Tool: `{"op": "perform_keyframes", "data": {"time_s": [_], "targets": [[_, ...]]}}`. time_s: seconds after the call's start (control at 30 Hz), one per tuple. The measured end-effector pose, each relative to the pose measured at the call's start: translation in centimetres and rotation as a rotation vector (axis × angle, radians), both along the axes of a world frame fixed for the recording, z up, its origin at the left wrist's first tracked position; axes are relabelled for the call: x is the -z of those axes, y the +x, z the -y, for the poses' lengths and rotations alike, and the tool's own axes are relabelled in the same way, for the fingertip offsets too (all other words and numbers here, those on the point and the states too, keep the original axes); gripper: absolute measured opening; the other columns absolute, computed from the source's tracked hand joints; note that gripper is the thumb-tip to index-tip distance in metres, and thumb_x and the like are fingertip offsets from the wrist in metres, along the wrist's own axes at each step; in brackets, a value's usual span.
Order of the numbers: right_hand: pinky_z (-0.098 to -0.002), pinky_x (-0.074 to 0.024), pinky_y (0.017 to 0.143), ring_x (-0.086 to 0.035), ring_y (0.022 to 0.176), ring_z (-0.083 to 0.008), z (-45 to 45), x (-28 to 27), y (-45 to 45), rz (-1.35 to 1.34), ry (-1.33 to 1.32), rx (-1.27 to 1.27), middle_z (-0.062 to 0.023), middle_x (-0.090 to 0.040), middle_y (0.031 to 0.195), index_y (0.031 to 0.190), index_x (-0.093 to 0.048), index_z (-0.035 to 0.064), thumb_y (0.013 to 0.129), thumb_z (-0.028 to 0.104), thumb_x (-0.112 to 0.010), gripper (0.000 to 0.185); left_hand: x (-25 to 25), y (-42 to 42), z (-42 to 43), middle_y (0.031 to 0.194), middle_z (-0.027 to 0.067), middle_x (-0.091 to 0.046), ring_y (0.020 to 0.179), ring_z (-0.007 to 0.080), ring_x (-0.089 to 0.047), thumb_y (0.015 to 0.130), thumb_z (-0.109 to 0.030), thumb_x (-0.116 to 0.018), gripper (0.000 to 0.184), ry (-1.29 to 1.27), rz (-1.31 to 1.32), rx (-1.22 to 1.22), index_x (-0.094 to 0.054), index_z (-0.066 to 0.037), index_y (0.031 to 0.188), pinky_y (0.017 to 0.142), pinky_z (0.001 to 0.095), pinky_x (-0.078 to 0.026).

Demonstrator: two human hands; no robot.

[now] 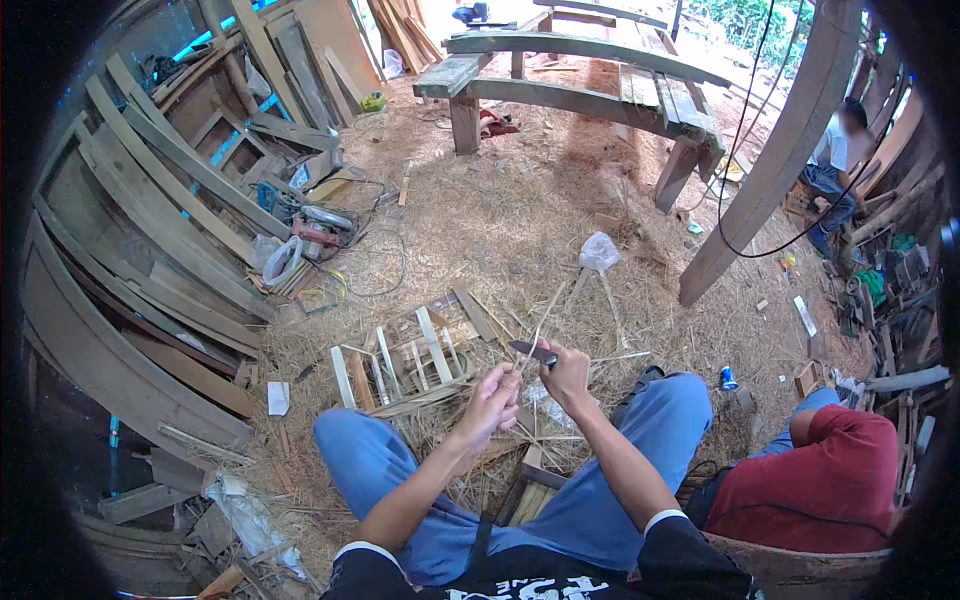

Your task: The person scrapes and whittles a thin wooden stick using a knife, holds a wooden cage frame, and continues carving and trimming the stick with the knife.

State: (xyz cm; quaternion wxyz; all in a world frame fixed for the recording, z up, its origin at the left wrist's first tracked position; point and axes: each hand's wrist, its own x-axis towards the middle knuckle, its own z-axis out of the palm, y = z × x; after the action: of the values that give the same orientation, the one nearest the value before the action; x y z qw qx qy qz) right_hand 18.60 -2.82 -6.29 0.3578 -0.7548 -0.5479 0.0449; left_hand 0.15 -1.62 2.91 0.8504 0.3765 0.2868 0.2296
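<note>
My right hand (566, 380) is closed around the dark handle of a knife (526, 349), whose blade points left. A thin pale strip (543, 316), like split bamboo or wood, rises past the blade and bends away from me. Its lower part is pinched in the fingers of my left hand (490, 408), just below and left of the knife. The blade lies across or very close to the strip; contact is hard to make out. In front of my left knee lies a small slatted wooden frame (433, 345). Loose strips and shavings surround my legs.
A large wooden bench frame (580, 44) stands ahead, with a slanted post (770, 160) to its right. Power tools (318, 232) and leaning boards (165, 215) line the left. A person in red (810, 480) sits close at right; another person (840, 165) sits farther back.
</note>
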Motion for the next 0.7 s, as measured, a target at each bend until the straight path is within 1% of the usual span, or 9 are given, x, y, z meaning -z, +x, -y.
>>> {"op": "perform_keyframes", "data": {"time_s": [0.07, 0.17, 0.2, 0.3, 0.33, 0.43, 0.47, 0.57, 0.7], "targets": [[-0.0467, -0.0525, 0.062, -0.066, 0.064, -0.0365, -0.1, -0.3, 0.0, -0.033, -0.023, -0.034, -0.0205, -0.064, 0.067, 0.103, -0.074, 0.0146, 0.075, 0.018, -0.068, 0.028, -0.1, -0.5, -0.3, 0.067, -0.0070, -0.031, 0.046, 0.0020, -0.024, 0.105, -0.031, -0.048, 0.016, 0.015, -0.010, 0.006, -0.045, -0.015, 0.103, 0.041, 0.0196, -0.018], [-0.0481, -0.0528, 0.068, -0.067, 0.072, -0.0383, 0.0, -0.9, -0.4, -0.026, -0.102, -0.111, -0.0234, -0.066, 0.076, 0.105, -0.073, 0.0129, 0.074, 0.017, -0.068, 0.031, -0.4, -1.2, -0.9, 0.067, -0.0069, -0.031, 0.047, 0.0023, -0.024, 0.105, -0.032, -0.048, 0.018, 0.023, -0.041, 0.031, -0.045, -0.014, 0.103, 0.041, 0.0197, -0.018], [-0.0483, -0.0518, 0.071, -0.066, 0.079, -0.0422, 0.2, -2.1, -0.2, -0.137, -0.160, -0.240, -0.0265, -0.066, 0.083, 0.105, -0.071, 0.0085, 0.080, 0.022, -0.068, 0.028, -0.3, -1.5, -1.3, 0.067, -0.0069, -0.031, 0.047, 0.0024, -0.024, 0.105, -0.032, -0.047, 0.018, 0.033, -0.041, 0.055, -0.045, -0.014, 0.103, 0.041, 0.0199, -0.018], [-0.0460, -0.0503, 0.068, -0.066, 0.073, -0.0410, 0.2, -1.5, 0.0, -0.405, -0.263, -0.413, -0.0256, -0.066, 0.079, 0.105, -0.069, 0.0047, 0.089, 0.030, -0.065, 0.030, -0.4, -2.4, -2.1, 0.066, -0.0068, -0.031, 0.047, 0.0027, -0.024, 0.105, -0.033, -0.047, 0.020, 0.044, -0.086, 0.134, -0.045, -0.013, 0.104, 0.041, 0.0204, -0.018], [-0.0438, -0.0485, 0.066, -0.064, 0.067, -0.0343, 0.5, -2.8, 0.0, -0.468, -0.368, -0.427, -0.0236, -0.064, 0.074, 0.104, -0.067, 0.0011, 0.094, 0.037, -0.061, 0.038, -0.6, -2.5, -2.2, 0.066, -0.0068, -0.031, 0.047, 0.0028, -0.023, 0.105, -0.033, -0.047, 0.020, 0.042, -0.107, 0.165, -0.045, -0.013, 0.104, 0.041, 0.0207, -0.018], [-0.0410, -0.0477, 0.067, -0.058, 0.068, -0.0201, 0.9, -5.9, 1.2, -0.505, -0.420, -0.463, -0.0153, -0.062, 0.072, 0.097, -0.065, -0.0011, 0.095, 0.037, -0.062, 0.038, -0.4, -2.5, -1.5, 0.066, -0.0068, -0.030, 0.047, 0.0031, -0.023, 0.104, -0.035, -0.047, 0.022, 0.025, -0.051, 0.186, -0.045, -0.013, 0.104, 0.042, 0.0212, -0.017], [-0.0421, -0.0471, 0.064, -0.055, 0.063, -0.0211, 0.9, -6.0, 1.7, -0.447, -0.452, -0.435, -0.0163, -0.060, 0.069, 0.095, -0.065, -0.0023, 0.095, 0.038, -0.062, 0.040, -0.4, -2.4, -1.5, 0.066, -0.0067, -0.029, 0.047, 0.0032, -0.023, 0.104, -0.035, -0.047, 0.022, 0.021, -0.058, 0.189, -0.045, -0.013, 0.103, 0.042, 0.0212, -0.017], [-0.0439, -0.0482, 0.063, -0.061, 0.061, -0.0282, 0.7, -4.4, 2.3, -0.349, -0.462, -0.407, -0.0202, -0.062, 0.067, 0.094, -0.066, -0.0031, 0.092, 0.033, -0.064, 0.037, -0.5, -2.3, -1.4, 0.066, -0.0062, -0.030, 0.047, 0.0035, -0.024, 0.104, -0.036, -0.048, 0.023, 0.008, -0.071, 0.183, -0.045, -0.013, 0.103, 0.042, 0.0211, -0.018], [-0.0461, -0.0513, 0.065, -0.067, 0.069, -0.0388, 0.8, -3.3, 1.3, -0.093, -0.316, -0.210, -0.0258, -0.065, 0.073, 0.097, -0.069, -0.0006, 0.084, 0.021, -0.065, 0.025, 0.0, -1.6, -0.6, 0.066, -0.0051, -0.033, 0.046, 0.0034, -0.025, 0.104, -0.035, -0.048, 0.024, 0.009, -0.059, 0.103, -0.045, -0.012, 0.102, 0.042, 0.0214, -0.019]]}}
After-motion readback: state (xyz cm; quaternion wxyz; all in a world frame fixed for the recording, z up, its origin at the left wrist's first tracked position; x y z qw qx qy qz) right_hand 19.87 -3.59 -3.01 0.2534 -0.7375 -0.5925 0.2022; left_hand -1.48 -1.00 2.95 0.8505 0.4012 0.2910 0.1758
